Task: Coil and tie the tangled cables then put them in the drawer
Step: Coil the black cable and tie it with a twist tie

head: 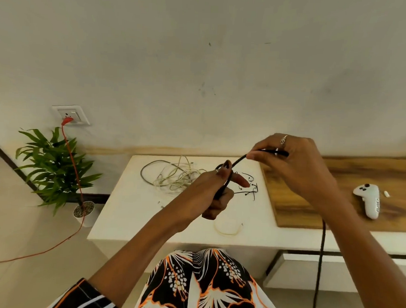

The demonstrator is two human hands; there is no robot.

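My left hand grips a coil of black cable above the white cabinet top. My right hand pinches the free end of that black cable up and to the right of the coil. More black cable hangs down past the front edge on the right. A tangle of white and grey cables lies on the cabinet top behind my left hand. Several thin black twist ties lie beside it. A loop of pale cable rests near the front edge.
A white controller and a small white piece lie on the wooden top at right. A potted plant stands on the floor at left. A red cord runs from the wall socket. An open drawer shows below right.
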